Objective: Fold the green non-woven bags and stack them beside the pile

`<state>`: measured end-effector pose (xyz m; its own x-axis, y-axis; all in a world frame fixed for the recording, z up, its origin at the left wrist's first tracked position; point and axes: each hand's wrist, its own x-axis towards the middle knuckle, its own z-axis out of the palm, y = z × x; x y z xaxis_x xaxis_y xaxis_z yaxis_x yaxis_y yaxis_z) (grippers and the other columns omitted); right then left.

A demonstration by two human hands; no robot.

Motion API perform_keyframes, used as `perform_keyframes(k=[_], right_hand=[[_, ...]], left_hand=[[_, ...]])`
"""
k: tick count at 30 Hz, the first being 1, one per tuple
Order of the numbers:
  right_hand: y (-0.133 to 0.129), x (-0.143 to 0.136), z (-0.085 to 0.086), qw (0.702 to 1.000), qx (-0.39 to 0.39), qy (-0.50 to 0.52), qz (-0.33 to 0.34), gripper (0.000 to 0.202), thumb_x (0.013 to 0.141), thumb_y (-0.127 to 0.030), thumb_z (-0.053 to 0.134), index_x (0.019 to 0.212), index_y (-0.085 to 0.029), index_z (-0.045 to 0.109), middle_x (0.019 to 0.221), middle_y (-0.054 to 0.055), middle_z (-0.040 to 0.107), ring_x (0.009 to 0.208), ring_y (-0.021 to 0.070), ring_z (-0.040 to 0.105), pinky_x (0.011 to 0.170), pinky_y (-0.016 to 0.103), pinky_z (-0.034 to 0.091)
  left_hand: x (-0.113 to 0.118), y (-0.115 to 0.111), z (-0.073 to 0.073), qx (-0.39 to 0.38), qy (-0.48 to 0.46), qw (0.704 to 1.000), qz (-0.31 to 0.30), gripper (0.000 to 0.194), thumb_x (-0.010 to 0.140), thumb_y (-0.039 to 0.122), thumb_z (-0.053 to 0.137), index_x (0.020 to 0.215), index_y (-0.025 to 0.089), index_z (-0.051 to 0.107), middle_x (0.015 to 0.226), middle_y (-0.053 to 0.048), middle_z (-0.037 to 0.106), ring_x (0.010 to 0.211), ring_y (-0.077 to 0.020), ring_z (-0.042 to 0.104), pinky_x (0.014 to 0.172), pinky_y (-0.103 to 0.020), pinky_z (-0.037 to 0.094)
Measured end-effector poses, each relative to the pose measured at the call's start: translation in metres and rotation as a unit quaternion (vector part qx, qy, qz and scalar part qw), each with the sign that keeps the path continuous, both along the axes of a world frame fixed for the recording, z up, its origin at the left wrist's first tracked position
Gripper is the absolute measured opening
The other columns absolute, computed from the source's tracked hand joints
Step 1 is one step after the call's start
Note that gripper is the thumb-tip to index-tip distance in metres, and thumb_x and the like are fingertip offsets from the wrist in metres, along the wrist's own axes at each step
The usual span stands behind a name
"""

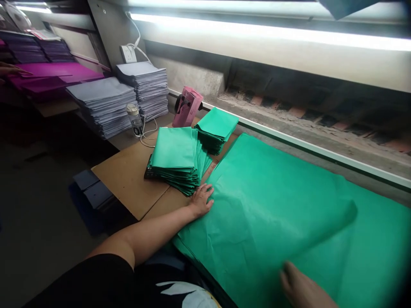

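Note:
A large green sheet [257, 205] of fabric-like material lies over more green sheets [382, 239], with a raised fold running across its right part. My left hand [201, 200] rests at its left edge, fingers spread and holding nothing. Over the near part of the sheet, close to the lower end of the fold, is my right hand [303, 284]. Motion blurs its fingers, so its grip cannot be made out. Just beyond my left hand stands a stack of folded green pieces [175, 149], its layers fanned at the right side. Behind it sits a second green stack [216, 126].
Brown cardboard [128, 179] lies under the stacks. A pink packet [188, 107] stands behind them. Leftward are a clear bottle [134, 122], a white cable [144, 132], grey stacks [150, 92] and magenta sheets [73, 70], with another person's hand [11, 69] at the far left.

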<state>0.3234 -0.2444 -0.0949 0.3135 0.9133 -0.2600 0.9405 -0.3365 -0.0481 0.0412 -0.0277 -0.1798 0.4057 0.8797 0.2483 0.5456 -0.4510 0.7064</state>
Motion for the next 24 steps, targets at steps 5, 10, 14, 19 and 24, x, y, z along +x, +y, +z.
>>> perform_keyframes(k=[5, 10, 14, 19, 24], right_hand=[[0.11, -0.116, 0.01, 0.987, -0.082, -0.053, 0.126, 0.027, 0.087, -0.023, 0.033, 0.094, -0.016, 0.058, 0.09, 0.012, 0.067, 0.081, 0.0246, 0.063, 0.062, 0.032, 0.041], [0.141, -0.184, -0.006, 0.982, -0.027, -0.035, 0.184, 0.021, 0.089, -0.023, 0.036, 0.097, -0.018, 0.054, 0.086, 0.007, 0.067, 0.078, 0.0212, 0.063, 0.058, 0.029, 0.035], [0.132, -0.209, -0.017, 0.978, 0.001, -0.023, 0.209, 0.019, 0.088, -0.022, 0.037, 0.1, -0.018, 0.052, 0.084, 0.007, 0.067, 0.073, 0.0208, 0.063, 0.054, 0.028, 0.033], [0.121, -0.226, -0.024, 0.966, 0.032, -0.01, 0.255, 0.016, 0.089, -0.019, 0.036, 0.096, -0.018, 0.051, 0.082, 0.006, 0.066, 0.069, 0.0196, 0.063, 0.052, 0.026, 0.031], [0.108, -0.225, -0.024, 0.962, 0.079, 0.048, 0.258, 0.027, 0.094, -0.034, 0.032, 0.089, -0.018, 0.053, 0.077, 0.005, 0.064, 0.067, 0.0195, 0.061, 0.054, 0.028, 0.036]], left_hand=[[0.001, 0.001, -0.001, -0.004, -0.016, 1.0, 0.002, 0.051, 0.077, 0.024, 0.057, 0.127, 0.018, 0.051, 0.14, -0.008, 0.041, 0.132, -0.0269, 0.029, 0.108, -0.045, 0.03], [0.0, 0.008, -0.004, -0.014, -0.057, 0.998, 0.0, 0.04, 0.081, 0.027, 0.055, 0.12, 0.02, 0.059, 0.135, -0.007, 0.047, 0.13, -0.0249, 0.033, 0.108, -0.044, 0.03], [-0.003, 0.017, -0.002, -0.038, -0.131, 0.991, 0.008, 0.023, 0.082, 0.032, 0.059, 0.098, 0.021, 0.071, 0.123, -0.005, 0.059, 0.121, -0.0219, 0.045, 0.106, -0.039, 0.033], [-0.001, 0.02, 0.006, -0.089, -0.193, 0.974, 0.077, 0.008, 0.065, 0.026, 0.076, 0.063, 0.021, 0.07, 0.11, -0.004, 0.066, 0.11, -0.0228, 0.053, 0.099, -0.038, 0.039], [-0.002, 0.018, 0.01, -0.119, -0.211, 0.965, 0.102, 0.012, 0.064, 0.014, 0.071, 0.054, 0.019, 0.066, 0.105, -0.003, 0.068, 0.101, -0.0198, 0.058, 0.095, -0.035, 0.041]])
